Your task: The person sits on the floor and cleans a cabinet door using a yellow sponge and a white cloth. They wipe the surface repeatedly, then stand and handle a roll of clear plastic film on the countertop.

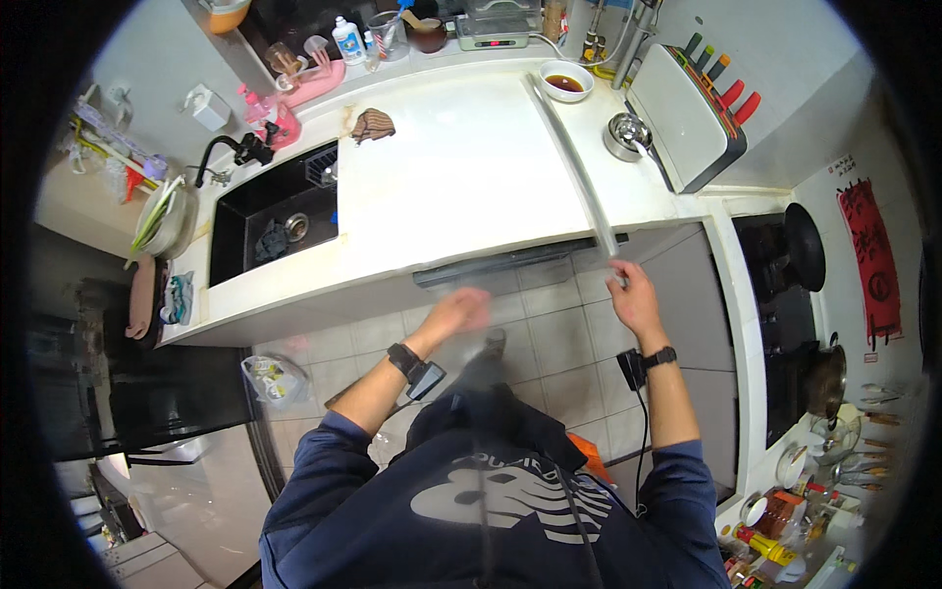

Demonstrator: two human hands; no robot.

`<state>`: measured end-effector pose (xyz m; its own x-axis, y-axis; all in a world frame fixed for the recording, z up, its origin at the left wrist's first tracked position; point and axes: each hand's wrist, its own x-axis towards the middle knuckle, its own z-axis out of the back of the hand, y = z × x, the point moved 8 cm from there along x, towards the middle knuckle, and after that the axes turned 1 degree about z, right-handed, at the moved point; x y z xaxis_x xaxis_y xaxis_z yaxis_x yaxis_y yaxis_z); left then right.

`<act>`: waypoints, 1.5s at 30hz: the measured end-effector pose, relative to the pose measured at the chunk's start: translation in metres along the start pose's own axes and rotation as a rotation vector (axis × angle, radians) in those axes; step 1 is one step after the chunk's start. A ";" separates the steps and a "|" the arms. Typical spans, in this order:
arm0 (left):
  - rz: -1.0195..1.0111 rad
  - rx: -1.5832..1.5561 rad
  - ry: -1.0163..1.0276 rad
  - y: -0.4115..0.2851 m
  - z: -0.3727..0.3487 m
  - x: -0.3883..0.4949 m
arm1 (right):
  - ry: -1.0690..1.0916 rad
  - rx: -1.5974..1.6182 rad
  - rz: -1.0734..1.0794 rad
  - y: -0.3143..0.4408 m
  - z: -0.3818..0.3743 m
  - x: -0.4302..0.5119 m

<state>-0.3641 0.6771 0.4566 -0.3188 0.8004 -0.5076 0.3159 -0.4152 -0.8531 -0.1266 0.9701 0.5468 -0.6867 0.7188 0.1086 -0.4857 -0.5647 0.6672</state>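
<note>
In my right hand [634, 298] is the near end of a long, straight silvery bar [570, 158], blurred along its length. It runs from my fingers over the counter's front edge to the white bowl at the back. My left hand [464, 309] is blurred by motion in front of the counter, and its fingers seem curled. I cannot make out whether it holds anything. Before me stretches the white countertop [456, 177], with a folded brown striped cloth [374, 125] near the sink. A dark strip [508, 263] lies along the counter's front.
Left is a black sink [254, 210] with a black faucet [221, 154]. At the back right stand a white bowl of dark liquid [565, 81], a metal cup with spoons [628, 138] and a knife block [684, 118]. A wok [804, 248] sits on the right-hand stove.
</note>
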 end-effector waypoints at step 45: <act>0.047 -0.209 -0.313 -0.113 -0.106 0.320 | 0.662 0.304 -0.084 -0.103 -0.127 0.279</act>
<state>-0.4071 1.0254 0.4033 -0.5470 0.5980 -0.5857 0.5022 -0.3253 -0.8012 -0.3372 1.1776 0.4142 -0.8833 0.3053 -0.3558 -0.4458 -0.3119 0.8391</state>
